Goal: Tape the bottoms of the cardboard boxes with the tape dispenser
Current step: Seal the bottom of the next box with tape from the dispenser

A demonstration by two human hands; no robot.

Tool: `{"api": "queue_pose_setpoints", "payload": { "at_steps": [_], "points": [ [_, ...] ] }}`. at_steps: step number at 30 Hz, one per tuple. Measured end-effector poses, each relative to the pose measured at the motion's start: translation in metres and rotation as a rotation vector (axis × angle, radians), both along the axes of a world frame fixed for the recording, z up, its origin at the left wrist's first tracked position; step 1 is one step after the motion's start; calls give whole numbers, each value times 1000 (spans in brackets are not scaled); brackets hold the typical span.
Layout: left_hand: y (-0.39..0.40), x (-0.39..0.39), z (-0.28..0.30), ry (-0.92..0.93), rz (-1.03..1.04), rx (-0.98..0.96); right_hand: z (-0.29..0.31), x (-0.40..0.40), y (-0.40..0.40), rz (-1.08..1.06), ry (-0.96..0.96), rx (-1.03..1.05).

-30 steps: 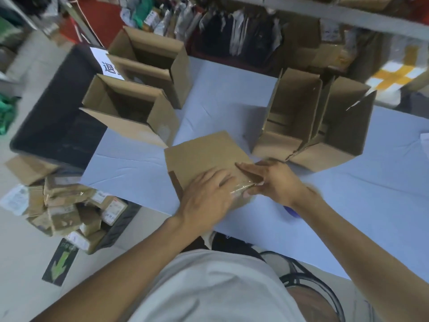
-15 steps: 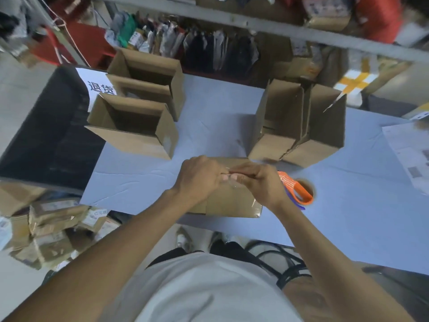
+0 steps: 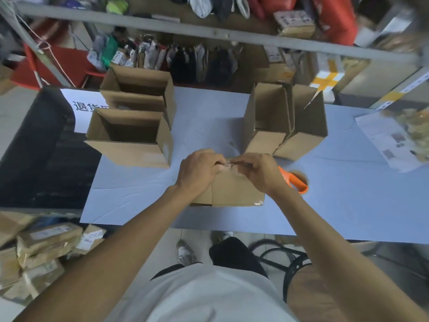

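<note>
The cardboard box (image 3: 234, 190) in hand sits near the front edge of the blue table (image 3: 348, 205), directly ahead of the person, its upturned face under both hands. A short strip of clear tape (image 3: 226, 164) crosses the box's far edge, running left to right between the hands. The left hand (image 3: 198, 174) curls down over the box's left part, fingers pinching the tape end, while the right hand (image 3: 257, 173) pinches the other end just beside it; whether the tape is already stuck down is hard to tell under the glare. The orange tape dispenser (image 3: 293, 180) lies just right of the box, behind the right wrist, so the right hand is nearer to it. Open cardboard boxes stand well clear, one group (image 3: 130, 138) far left, another (image 3: 285, 122) behind right, leaving the way to the dispenser free.
</note>
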State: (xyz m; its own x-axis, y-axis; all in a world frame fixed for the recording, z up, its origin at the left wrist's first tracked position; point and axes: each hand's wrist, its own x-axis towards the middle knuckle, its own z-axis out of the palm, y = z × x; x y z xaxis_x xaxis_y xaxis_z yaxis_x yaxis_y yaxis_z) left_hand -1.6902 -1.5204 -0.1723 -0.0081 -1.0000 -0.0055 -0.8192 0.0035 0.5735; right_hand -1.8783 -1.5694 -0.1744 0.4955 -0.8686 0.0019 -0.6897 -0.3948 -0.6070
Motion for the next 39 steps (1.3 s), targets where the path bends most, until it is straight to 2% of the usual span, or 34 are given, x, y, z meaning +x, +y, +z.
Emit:
{"api": "queue_pose_setpoints", "payload": {
  "at_steps": [4,9,16,18,21,26,28,30,31,32,34,36,38,39],
  "points": [
    [-7,2,-1,62,42,23,-2,8,4,25,112,-74],
    [-6,3,-8,165,45,18,-4,10,2,-173,-54,148],
    [-4,4,-7,197,12,-22,-3,10,12,-264,-100,182],
    [0,6,-5,275,26,-84,-1,8,14,-331,-141,200],
    [10,11,-7,420,104,-128,5,-6,18,-445,-316,274],
    [15,29,-31,632,338,214,0,-47,24,-675,-671,444],
    [13,33,-39,818,410,368,-12,-53,28,-729,-801,562],
    [13,33,-44,1025,393,424,-24,-48,34,-732,-817,628],
    [13,33,-45,1046,368,409,-30,-42,38,-760,-766,621],
    [15,33,-46,1006,343,375,-35,-37,40,-813,-683,594],
    [15,34,-49,806,305,298,-43,-31,45,-910,-553,560],
    [13,36,-52,618,304,258,-44,-23,51,-859,-633,695],
    [10,38,-54,576,326,270,-44,-18,55,-777,-755,801],
    [9,40,-55,572,327,275,-44,-18,57,-723,-756,797]
  ]
}}
